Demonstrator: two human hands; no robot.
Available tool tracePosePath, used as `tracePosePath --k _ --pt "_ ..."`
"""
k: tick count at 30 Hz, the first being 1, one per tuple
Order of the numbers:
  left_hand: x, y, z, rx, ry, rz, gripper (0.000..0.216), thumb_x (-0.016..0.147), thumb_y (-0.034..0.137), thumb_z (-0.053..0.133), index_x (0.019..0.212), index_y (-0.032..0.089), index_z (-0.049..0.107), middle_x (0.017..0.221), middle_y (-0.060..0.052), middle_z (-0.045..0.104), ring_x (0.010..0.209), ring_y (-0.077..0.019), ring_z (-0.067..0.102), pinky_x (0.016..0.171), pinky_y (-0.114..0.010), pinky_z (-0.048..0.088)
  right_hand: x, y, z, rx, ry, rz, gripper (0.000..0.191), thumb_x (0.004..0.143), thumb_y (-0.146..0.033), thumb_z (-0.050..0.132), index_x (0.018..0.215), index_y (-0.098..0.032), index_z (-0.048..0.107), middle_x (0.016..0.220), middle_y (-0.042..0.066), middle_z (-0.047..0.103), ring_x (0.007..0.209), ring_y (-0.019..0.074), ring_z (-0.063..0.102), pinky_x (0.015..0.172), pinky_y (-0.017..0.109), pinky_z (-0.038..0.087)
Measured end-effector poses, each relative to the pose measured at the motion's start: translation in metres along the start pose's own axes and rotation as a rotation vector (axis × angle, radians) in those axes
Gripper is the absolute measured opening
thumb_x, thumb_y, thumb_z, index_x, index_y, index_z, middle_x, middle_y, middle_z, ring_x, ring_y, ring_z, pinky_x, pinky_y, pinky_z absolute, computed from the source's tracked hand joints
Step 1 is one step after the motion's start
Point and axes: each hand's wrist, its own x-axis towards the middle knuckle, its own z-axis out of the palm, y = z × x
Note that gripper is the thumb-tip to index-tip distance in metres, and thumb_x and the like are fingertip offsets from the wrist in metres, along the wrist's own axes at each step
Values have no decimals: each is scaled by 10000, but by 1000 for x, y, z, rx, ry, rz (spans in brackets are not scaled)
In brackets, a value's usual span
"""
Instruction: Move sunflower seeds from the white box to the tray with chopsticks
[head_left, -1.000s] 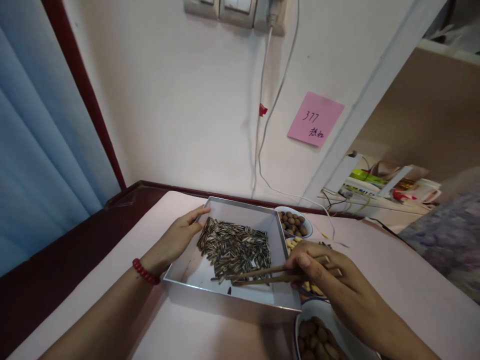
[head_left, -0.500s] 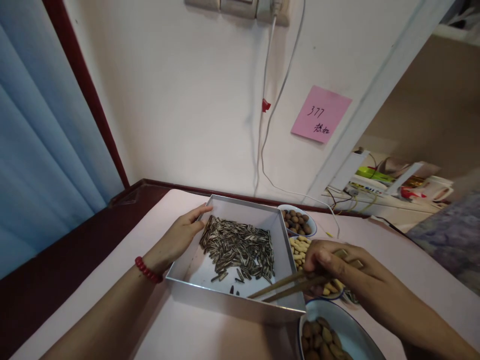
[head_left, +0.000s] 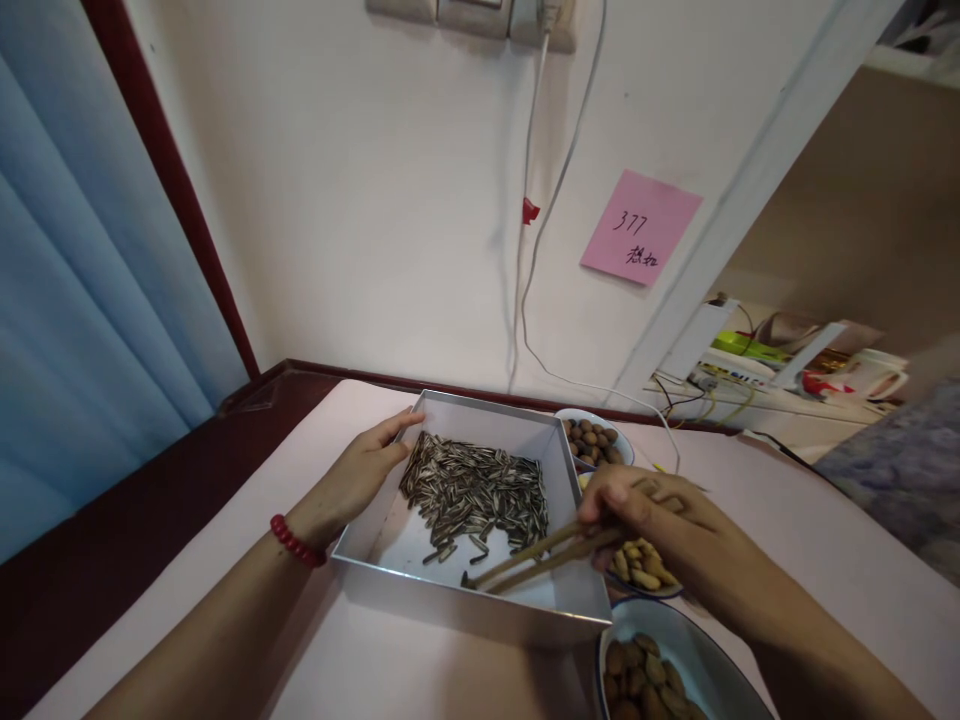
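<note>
My left hand grips the left rim of a shallow white box, fingers at its far left side. Striped sunflower seeds lie in a pile toward the back of the box. A pair of wooden chopsticks is held in my right hand, reaching over the box's right wall. Their tips are low near the front wall, at a small dark seed; I cannot tell whether they pinch it. Behind my right hand, a bowl of peanuts is partly hidden.
Close to the box's front right corner stands a bowl of brown shelled nuts. A bowl of round brown nuts sits at the back by the wall. A white cable trails onto the pink-covered table.
My right hand has moved left with the chopsticks. Their tips have shifted left along the front of the box to the small dark seed. My left hand and the box have stayed still.
</note>
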Motion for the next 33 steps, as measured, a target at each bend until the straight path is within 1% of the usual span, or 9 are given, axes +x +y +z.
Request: tracePosePath --k 3,8,10,13,15,19,23,29,33 --pt "0 1 0 -2 1 -1 483 806 363 503 1262 213 556 1442 -41 414 1350 -230 331 1118 -385 228 6 3 3 -38 -38 -6 383 874 -526 452 842 -181 614 789 27 600 703 143 584 617 267 493" --pt "-1 2 0 -3 4 1 481 808 367 493 1261 220 558 1441 -40 415 1347 -243 337 1117 -410 228 14 1 5 -103 152 -123 373 863 -527 472 860 -184 616 826 34 618 757 154 585 689 279 493" --pt "-1 2 0 2 5 3 475 808 362 490 1254 220 564 1434 -37 425 1343 -241 345 1116 -406 233 14 -2 10 -107 128 -136 375 866 -527 468 854 -186 623 813 29 619 757 152 582 686 273 486" --pt "-1 3 0 -6 13 7 454 802 353 500 1232 233 584 1419 -30 445 1336 -241 356 1117 -400 238 16 -5 19 -135 14 -129 383 877 -524 451 836 -186 626 778 18 609 738 138 570 670 258 471" --pt "-1 3 0 -17 19 7 443 798 349 510 1220 246 594 1419 -23 445 1340 -240 351 1120 -399 233 18 -3 23 -168 3 -143 381 885 -516 442 844 -186 627 788 19 612 753 138 572 694 266 471" --pt "-1 4 0 -24 13 2 441 804 337 504 1227 244 588 1429 -19 430 1348 -239 336 1122 -404 231 19 4 15 -212 194 -219 338 882 -488 469 872 -191 630 843 30 634 793 159 593 738 297 477" --pt "-1 2 0 -12 3 4 453 810 343 501 1244 235 573 1444 -23 408 1350 -237 332 1122 -403 229 8 7 -1 -150 323 -176 319 864 -492 499 905 -198 615 874 34 651 809 179 623 729 299 498" --pt "-1 2 0 -21 0 -1 447 818 363 495 1241 239 573 1450 -18 401 1357 -220 320 1130 -375 212 3 18 -8 -141 319 -97 346 858 -530 479 864 -203 592 832 30 658 784 192 629 704 313 515" --pt "0 1 0 -18 5 7 454 815 355 500 1245 228 569 1451 -31 399 1356 -222 322 1130 -378 210 8 22 -1 -203 342 -137 333 864 -513 481 866 -200 595 820 23 647 799 182 624 712 291 501"
